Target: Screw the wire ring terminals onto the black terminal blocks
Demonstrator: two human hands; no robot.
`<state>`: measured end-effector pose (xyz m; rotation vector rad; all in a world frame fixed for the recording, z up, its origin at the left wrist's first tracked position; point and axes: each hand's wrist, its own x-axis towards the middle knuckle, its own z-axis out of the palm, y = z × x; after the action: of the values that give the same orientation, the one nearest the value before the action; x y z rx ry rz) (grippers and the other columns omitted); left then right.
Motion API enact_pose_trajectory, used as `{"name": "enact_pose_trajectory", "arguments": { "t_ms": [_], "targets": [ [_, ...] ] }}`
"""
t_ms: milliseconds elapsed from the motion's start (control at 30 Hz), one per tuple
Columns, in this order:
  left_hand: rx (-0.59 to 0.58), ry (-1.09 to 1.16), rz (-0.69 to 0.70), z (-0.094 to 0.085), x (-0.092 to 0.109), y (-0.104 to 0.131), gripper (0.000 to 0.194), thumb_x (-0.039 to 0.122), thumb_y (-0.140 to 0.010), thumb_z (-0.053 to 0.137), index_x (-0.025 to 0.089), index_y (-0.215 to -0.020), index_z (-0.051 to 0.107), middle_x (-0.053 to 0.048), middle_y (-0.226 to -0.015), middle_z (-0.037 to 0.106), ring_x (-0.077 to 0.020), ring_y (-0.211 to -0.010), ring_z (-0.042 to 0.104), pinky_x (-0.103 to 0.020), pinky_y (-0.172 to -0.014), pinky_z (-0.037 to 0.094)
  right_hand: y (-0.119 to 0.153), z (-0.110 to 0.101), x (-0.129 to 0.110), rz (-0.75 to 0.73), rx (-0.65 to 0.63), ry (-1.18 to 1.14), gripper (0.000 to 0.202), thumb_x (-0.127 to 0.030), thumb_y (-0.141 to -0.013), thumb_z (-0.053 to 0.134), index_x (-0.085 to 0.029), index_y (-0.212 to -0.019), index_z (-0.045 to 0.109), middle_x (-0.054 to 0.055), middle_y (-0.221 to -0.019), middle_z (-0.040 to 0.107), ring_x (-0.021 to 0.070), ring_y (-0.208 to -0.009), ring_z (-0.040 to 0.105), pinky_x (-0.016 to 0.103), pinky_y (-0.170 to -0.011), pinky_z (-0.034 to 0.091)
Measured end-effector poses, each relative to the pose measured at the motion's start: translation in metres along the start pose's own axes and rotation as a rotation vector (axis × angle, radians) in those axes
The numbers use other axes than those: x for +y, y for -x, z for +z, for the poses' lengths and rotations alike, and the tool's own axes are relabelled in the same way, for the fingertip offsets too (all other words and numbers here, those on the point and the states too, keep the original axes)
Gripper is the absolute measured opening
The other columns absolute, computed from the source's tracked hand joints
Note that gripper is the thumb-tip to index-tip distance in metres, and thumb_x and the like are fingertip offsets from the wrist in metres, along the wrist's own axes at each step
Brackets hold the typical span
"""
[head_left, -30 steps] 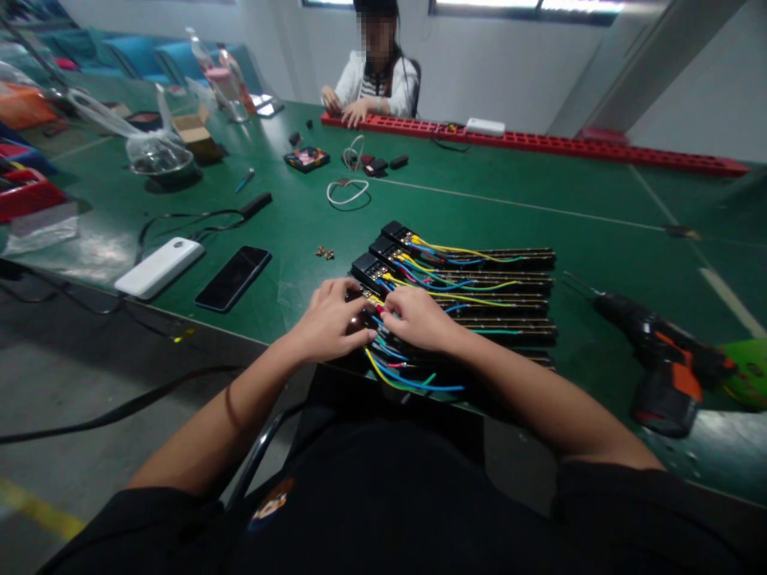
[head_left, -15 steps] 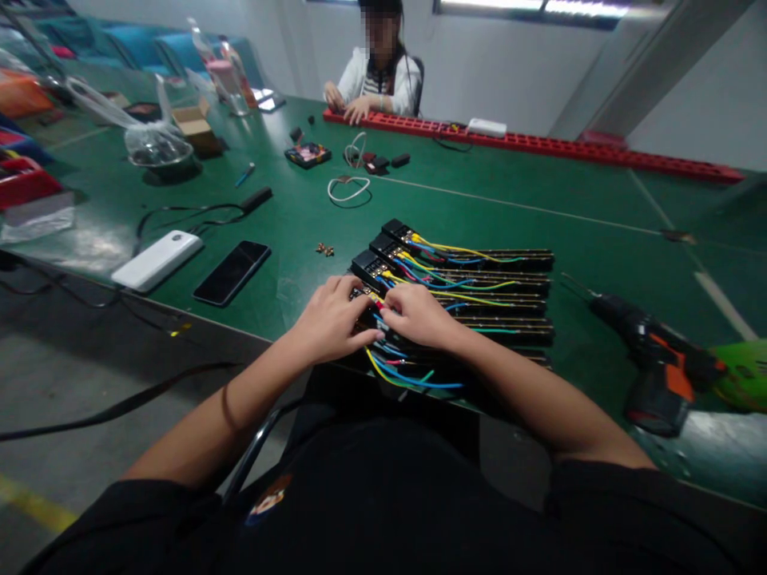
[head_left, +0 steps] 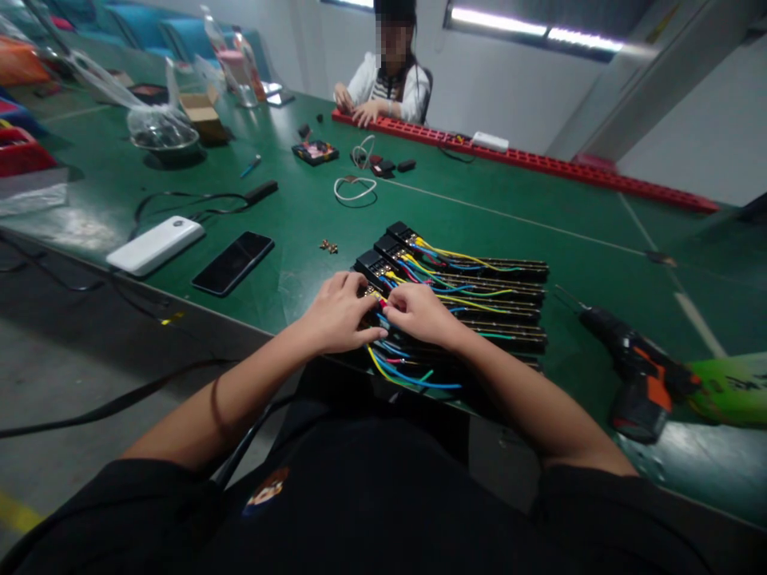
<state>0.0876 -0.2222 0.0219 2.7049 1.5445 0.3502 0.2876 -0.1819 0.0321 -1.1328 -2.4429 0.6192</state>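
Several black wired strips [head_left: 506,307] lie side by side on the green table, each with a black end block [head_left: 372,263] and yellow, blue and green wires. My left hand [head_left: 343,315] straddles the end of one of the nearer strips, fingers on its far side and thumb on its near side. My right hand [head_left: 423,315] is closed in a pinch at the same end, on a wire with a red terminal [head_left: 384,303]. Both hands partly cover this strip. Loose wires [head_left: 413,378] stick out at the table's front edge. Small brass screws [head_left: 328,247] lie beyond my left hand.
A cordless drill [head_left: 641,375] lies at right beside a green object [head_left: 731,387]. Left are a phone [head_left: 233,263] and a white power bank [head_left: 156,245]. Across the table [head_left: 288,216], a co-worker [head_left: 389,88] handles a long red strip [head_left: 539,156].
The camera view has shifted slightly. My hands keep nearly the same hold at the strip's end, with the red terminal still at my right fingertips.
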Motion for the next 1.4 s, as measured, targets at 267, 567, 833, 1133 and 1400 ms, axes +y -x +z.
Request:
{"name": "enact_pose_trajectory", "arguments": {
  "t_ms": [267,567,833,1133,1400],
  "targets": [
    [-0.023,0.074,-0.029,0.002,-0.002,-0.001,0.054,0.063,-0.082,0.064,0.020,-0.114,0.068,-0.018,-0.134,0.044,-0.0396,-0.126,0.037,-0.060,-0.105,0.037,-0.001,0.001,0.001,-0.001,-0.003,0.008,0.019,-0.017,-0.084,0.060,-0.015,-0.065,0.057,-0.002,-0.063,0.052,0.0105,-0.062,0.044,0.025,-0.061,0.028],
    [-0.004,0.258,0.020,0.000,-0.015,0.003,0.054,0.059,-0.082,0.067,0.023,-0.122,0.067,-0.015,-0.137,0.048,-0.0359,-0.130,0.039,-0.057,-0.109,0.036,0.000,0.001,-0.001,0.019,-0.017,0.045,0.021,-0.019,-0.086,0.059,-0.015,-0.066,0.059,-0.001,-0.063,0.055,0.0107,-0.062,0.044,0.025,-0.061,0.028],
    [0.423,0.177,0.070,0.010,-0.007,0.054,0.016,0.028,-0.092,0.056,0.020,-0.083,0.066,-0.005,-0.076,0.059,-0.0199,-0.074,0.053,-0.037,-0.073,0.047,0.001,0.001,-0.003,-0.008,-0.015,0.067,0.024,-0.019,-0.088,0.059,-0.015,-0.064,0.058,-0.001,-0.063,0.053,0.0104,-0.062,0.043,0.026,-0.061,0.027],
    [0.536,-0.064,0.133,0.049,0.023,0.097,0.021,0.035,-0.084,0.070,0.029,-0.104,0.074,-0.006,-0.086,0.062,-0.0223,-0.082,0.053,-0.040,-0.077,0.045,0.001,0.002,-0.004,-0.016,-0.025,0.134,0.022,-0.018,-0.089,0.058,-0.015,-0.068,0.059,0.001,-0.068,0.057,0.0119,-0.065,0.044,0.027,-0.064,0.028],
    [0.354,-0.035,0.050,0.017,0.010,0.050,0.049,0.057,-0.089,0.060,0.023,-0.122,0.070,-0.013,-0.120,0.058,-0.0338,-0.113,0.046,-0.052,-0.098,0.039,0.002,0.003,-0.003,-0.011,-0.007,0.101,0.022,-0.020,-0.090,0.059,-0.014,-0.069,0.062,0.001,-0.068,0.059,0.0120,-0.065,0.045,0.027,-0.062,0.027]
  ]
}}
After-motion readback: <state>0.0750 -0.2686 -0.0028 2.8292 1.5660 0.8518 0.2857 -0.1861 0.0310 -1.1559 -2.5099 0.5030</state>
